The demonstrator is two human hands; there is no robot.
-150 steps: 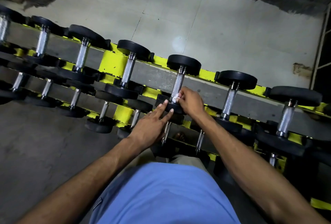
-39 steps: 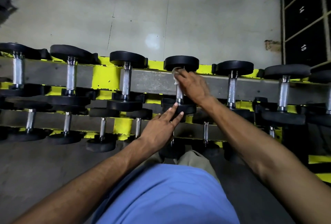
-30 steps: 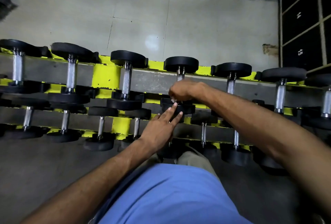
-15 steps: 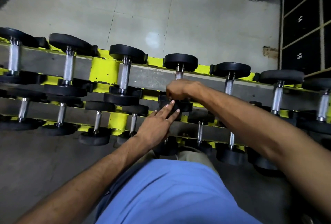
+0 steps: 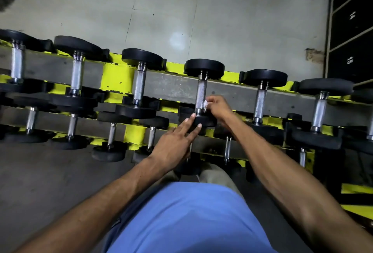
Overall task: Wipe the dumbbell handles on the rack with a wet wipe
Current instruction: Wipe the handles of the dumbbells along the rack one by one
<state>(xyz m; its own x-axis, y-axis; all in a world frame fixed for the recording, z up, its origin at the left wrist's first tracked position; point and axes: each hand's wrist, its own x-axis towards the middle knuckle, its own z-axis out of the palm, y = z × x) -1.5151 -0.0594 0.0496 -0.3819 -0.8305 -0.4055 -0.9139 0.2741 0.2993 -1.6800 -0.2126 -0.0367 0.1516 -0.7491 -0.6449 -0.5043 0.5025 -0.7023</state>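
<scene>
The right hand [image 5: 220, 107] pinches a small white wet wipe [image 5: 205, 104] in curled fingertips. The wipe is pressed against the lower end of the metal handle [image 5: 201, 91], just left of those fingers. The left hand [image 5: 173, 141] is flat, fingers straight and slightly spread; the tips touch the black weight head [image 5: 210, 121] below the wipe. The dumbbell [image 5: 203, 66] lies on the yellow rack [image 5: 115, 75].

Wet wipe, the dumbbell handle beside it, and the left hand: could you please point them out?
wet wipe [image 5: 205, 104]: head view, its white crumpled edge.
dumbbell handle [image 5: 201, 91]: head view, knurled metal middle.
left hand [image 5: 173, 144]: head view, its back.
</scene>
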